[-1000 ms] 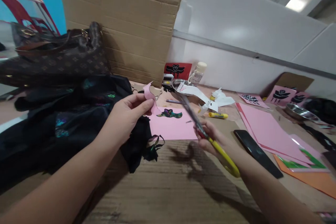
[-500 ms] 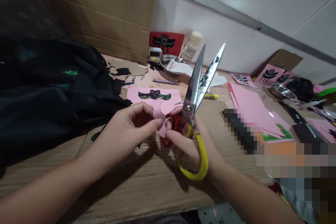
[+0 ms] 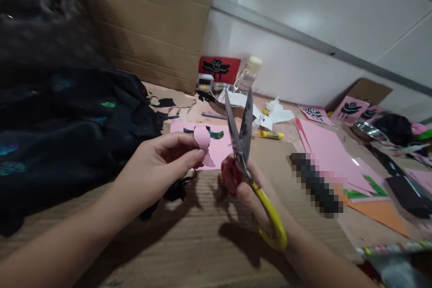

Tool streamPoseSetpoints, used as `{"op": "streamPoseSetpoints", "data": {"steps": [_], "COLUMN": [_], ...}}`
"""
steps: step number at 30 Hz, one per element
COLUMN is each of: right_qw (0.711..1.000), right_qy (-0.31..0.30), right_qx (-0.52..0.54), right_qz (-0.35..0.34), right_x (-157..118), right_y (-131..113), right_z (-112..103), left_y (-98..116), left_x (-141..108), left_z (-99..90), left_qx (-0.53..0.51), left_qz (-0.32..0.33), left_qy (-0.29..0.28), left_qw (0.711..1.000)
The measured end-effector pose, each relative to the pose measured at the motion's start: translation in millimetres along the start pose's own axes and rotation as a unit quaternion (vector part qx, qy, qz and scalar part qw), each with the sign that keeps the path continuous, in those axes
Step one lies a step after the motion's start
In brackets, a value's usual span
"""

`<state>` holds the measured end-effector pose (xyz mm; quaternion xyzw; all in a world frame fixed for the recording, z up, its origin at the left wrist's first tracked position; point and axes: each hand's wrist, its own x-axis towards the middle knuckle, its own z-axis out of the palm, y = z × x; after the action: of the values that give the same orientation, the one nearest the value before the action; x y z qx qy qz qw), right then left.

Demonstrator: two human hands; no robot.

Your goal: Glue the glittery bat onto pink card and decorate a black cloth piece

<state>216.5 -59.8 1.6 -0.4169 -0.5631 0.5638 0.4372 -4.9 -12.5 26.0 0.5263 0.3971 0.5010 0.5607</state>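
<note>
Between thumb and fingers, my left hand [image 3: 165, 159] pinches a small curved pink paper cutout [image 3: 202, 138]. My right hand [image 3: 248, 189] holds scissors [image 3: 242, 144] with a yellow handle and a red one; the blades point up and stand apart. The two hands are separated, and the blades do not touch the cutout. Behind the cutout lies a pink sheet [image 3: 178, 127] bearing a dark, shiny wing-like shape [image 3: 216, 135], partly hidden by the cutout. Some dark scraps [image 3: 175, 189] lie below my left hand.
Black fabric [image 3: 67, 130] fills the left, against a cardboard panel [image 3: 151, 18]. At the back stand a bottle [image 3: 248, 74], a metal bowl [image 3: 216, 94] and a red card [image 3: 232, 68]. A yellow glue tube [image 3: 272, 135] lies ahead; pink sheets [image 3: 327, 153] are stacked right.
My right hand has moved away from the pink cutout, to the right, with the scissors, which have turned. The cutout stays in my left hand and has turned. The view has shifted slightly.
</note>
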Motion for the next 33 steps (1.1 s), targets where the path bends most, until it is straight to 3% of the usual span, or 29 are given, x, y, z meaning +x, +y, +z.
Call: {"op": "streamPoseSetpoints", "data": {"steps": [10,22,33], "right_qw": [0.998,0.991,0.991], "right_qy": [-0.06,-0.073,-0.079], "right_qx": [-0.024,-0.115,-0.104], "right_qz": [-0.007,-0.01,0.005], "right_x": [-0.6,-1.0,-2.1], "right_y": [8.3,-4.3,-8.1], "right_z": [0.8,4.5,4.2], "left_y": [23.7,15.4,14.5], "left_x": [-0.6,-3.2,-6.1], "left_z": [-6.6,-10.1,-7.6], "left_qx": [-0.048,0.04,0.03], "left_qz": [0.055,0.13,0.103], "left_qy": [0.035,0.028,0.017], "left_qw": [0.997,0.99,0.994]}}
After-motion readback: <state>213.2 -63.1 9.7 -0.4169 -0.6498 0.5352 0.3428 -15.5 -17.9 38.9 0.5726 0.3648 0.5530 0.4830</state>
